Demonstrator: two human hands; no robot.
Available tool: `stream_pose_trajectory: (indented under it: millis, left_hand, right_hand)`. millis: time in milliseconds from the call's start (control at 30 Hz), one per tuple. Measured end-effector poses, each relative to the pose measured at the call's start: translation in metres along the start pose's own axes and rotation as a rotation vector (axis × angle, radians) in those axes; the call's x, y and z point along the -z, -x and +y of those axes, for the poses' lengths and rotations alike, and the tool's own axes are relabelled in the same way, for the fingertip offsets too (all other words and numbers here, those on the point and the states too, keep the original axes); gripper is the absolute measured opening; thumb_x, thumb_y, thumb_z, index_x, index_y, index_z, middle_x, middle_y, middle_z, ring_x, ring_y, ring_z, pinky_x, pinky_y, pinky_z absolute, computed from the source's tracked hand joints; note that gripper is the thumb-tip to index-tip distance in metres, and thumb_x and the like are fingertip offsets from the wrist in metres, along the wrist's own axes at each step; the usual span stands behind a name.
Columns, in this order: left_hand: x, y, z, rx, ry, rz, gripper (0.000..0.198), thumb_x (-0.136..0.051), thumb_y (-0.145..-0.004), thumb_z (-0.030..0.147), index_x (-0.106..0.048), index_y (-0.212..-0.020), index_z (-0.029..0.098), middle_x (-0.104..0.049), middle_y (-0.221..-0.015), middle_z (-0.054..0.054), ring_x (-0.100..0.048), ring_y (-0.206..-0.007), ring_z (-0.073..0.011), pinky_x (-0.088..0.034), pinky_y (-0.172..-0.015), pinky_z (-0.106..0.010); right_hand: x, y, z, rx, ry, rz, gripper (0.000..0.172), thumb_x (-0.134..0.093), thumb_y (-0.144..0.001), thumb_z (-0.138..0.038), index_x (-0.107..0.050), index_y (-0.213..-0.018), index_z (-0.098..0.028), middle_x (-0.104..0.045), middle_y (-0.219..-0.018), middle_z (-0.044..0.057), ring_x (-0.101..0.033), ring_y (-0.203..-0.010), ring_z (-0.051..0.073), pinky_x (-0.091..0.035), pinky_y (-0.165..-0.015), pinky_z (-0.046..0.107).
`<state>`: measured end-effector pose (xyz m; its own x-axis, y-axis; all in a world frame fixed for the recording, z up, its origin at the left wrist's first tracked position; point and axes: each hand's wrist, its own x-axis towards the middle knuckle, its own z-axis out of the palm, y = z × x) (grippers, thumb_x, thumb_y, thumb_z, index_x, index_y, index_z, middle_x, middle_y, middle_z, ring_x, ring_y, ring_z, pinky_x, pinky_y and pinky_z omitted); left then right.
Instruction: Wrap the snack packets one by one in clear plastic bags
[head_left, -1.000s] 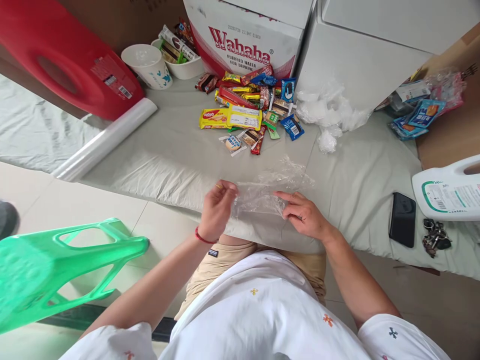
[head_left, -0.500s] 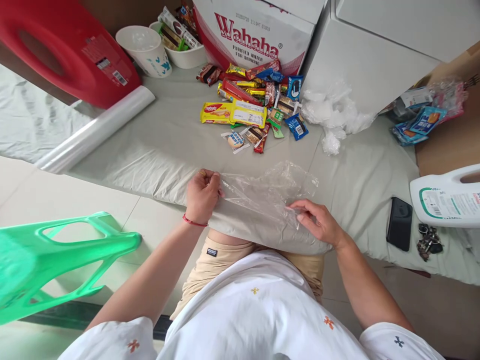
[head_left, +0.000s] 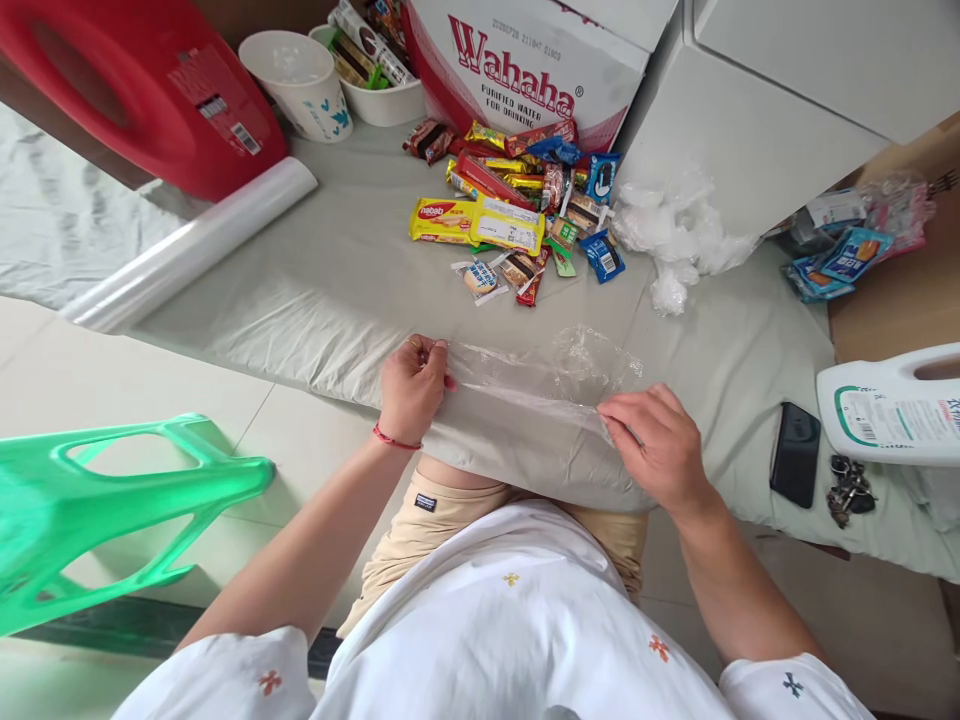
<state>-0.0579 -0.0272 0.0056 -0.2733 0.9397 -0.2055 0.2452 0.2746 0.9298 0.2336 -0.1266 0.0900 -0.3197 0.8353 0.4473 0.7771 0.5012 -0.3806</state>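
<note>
Currently, I have my left grip point(head_left: 414, 388) pinched closed on the clear plastic point(head_left: 517, 378), my right grip point(head_left: 658, 445) likewise pinching its near edge, wrapped snacks point(head_left: 510, 222) lying beyond both.

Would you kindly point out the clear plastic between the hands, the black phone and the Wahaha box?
Clear plastic point(head_left: 525, 379), head view: its stretched middle.
Black phone point(head_left: 796, 455), head view: centre of its upper side.
Wahaha box point(head_left: 517, 75), head view: its printed side.
</note>
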Motion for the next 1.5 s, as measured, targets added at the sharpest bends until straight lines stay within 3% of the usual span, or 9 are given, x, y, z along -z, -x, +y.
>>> stream_pose_trajectory:
  millis: [133, 367, 500, 667, 733, 900, 1100, 1333, 1500]
  left_hand:
    - [0.000, 0.001, 0.007, 0.095, 0.134, -0.051, 0.017, -0.062, -0.083, 0.036, -0.053, -0.075, 0.023, -0.057, -0.057, 0.004, -0.056, -0.046, -0.0129, -0.034, -0.039, -0.022]
    - [0.004, 0.007, 0.011, 0.135, 0.194, -0.089, 0.014, -0.063, -0.078, 0.032, -0.055, -0.076, 0.021, -0.061, -0.061, 0.002, -0.059, -0.047, -0.0125, -0.036, -0.037, -0.021]
    - [0.008, 0.013, 0.004, 0.062, 0.108, -0.081, 0.013, -0.062, -0.080, 0.033, -0.056, -0.079, 0.022, -0.063, -0.064, 0.001, -0.060, -0.049, -0.0133, -0.040, -0.039, -0.021]
    - [0.011, 0.020, -0.004, -0.036, 0.019, -0.062, 0.012, -0.060, -0.085, 0.033, -0.055, -0.084, 0.022, -0.066, -0.065, 0.001, -0.064, -0.052, -0.0142, -0.043, -0.044, -0.022]
    - [0.014, 0.022, -0.005, -0.050, 0.014, -0.062, 0.011, -0.059, -0.087, 0.033, -0.055, -0.085, 0.023, -0.066, -0.066, 0.002, -0.065, -0.053, -0.0144, -0.044, -0.046, -0.022]
    - [0.025, 0.028, -0.007, -0.059, -0.046, -0.051, 0.011, -0.056, -0.089, 0.032, -0.055, -0.084, 0.023, -0.066, -0.067, 0.003, -0.065, -0.052, -0.0134, -0.046, -0.052, -0.024]
    - [0.039, 0.041, -0.012, -0.094, -0.199, -0.009, 0.013, -0.055, -0.090, 0.033, -0.058, -0.082, 0.023, -0.068, -0.065, 0.004, -0.068, -0.055, -0.0154, -0.049, -0.062, -0.028]
    - [0.068, 0.059, -0.029, 0.027, -0.266, -0.087, 0.024, -0.053, -0.093, 0.040, -0.058, -0.077, 0.024, -0.066, -0.059, 0.003, -0.062, -0.049, -0.0158, -0.047, -0.059, -0.028]
    - [0.096, 0.061, -0.020, -0.211, -0.459, 0.327, 0.024, -0.065, -0.088, 0.042, -0.062, -0.102, 0.023, -0.067, -0.091, -0.008, -0.064, -0.074, -0.0231, -0.051, -0.070, -0.037]
  right_hand:
    - [0.002, 0.022, -0.025, 0.206, 0.066, -0.037, 0.033, -0.068, -0.091, -0.006, -0.071, -0.117, -0.025, -0.079, -0.105, 0.004, -0.058, -0.086, 0.021, -0.050, -0.078, 0.036]
    - [-0.032, 0.043, -0.033, 0.313, -0.256, -0.606, 0.015, -0.058, -0.100, -0.016, -0.072, -0.103, -0.020, -0.076, -0.113, 0.007, -0.067, -0.089, 0.016, -0.054, -0.076, 0.031]
    - [-0.008, 0.014, -0.022, 0.093, -0.449, -0.425, 0.020, -0.060, -0.102, -0.020, -0.068, -0.119, -0.024, -0.074, -0.112, 0.006, -0.071, -0.099, 0.016, -0.058, -0.087, 0.028]
    - [-0.014, -0.015, 0.001, -0.088, 0.096, -0.350, 0.053, -0.070, -0.094, -0.030, -0.057, -0.144, -0.025, -0.052, -0.151, 0.017, -0.070, -0.096, 0.025, -0.059, -0.064, 0.036]
    - [-0.028, -0.022, 0.013, -0.107, 0.187, -0.393, 0.040, -0.063, -0.095, -0.025, -0.065, -0.136, -0.025, -0.051, -0.155, 0.014, -0.071, -0.096, 0.025, -0.058, -0.063, 0.036]
    - [-0.043, -0.066, 0.045, -0.198, -0.034, -0.293, 0.020, -0.059, -0.095, -0.025, -0.078, -0.101, -0.026, -0.072, -0.123, 0.006, -0.070, -0.090, 0.019, -0.055, -0.081, 0.033]
    - [-0.071, -0.143, 0.080, -0.426, -0.302, -0.370, 0.019, -0.067, -0.086, -0.035, -0.078, -0.090, -0.020, -0.075, -0.086, 0.004, -0.064, -0.073, 0.018, -0.051, -0.074, 0.032]
    - [-0.138, -0.183, 0.060, -0.371, -0.228, -0.416, 0.017, -0.060, -0.087, -0.021, -0.077, -0.089, -0.017, -0.076, -0.086, 0.007, -0.067, -0.080, 0.021, -0.052, -0.076, 0.033]
    - [-0.157, -0.192, 0.032, -0.210, -0.018, -0.428, 0.022, -0.054, -0.090, -0.015, -0.075, -0.096, -0.018, -0.074, -0.100, 0.008, -0.067, -0.091, 0.025, -0.051, -0.083, 0.036]
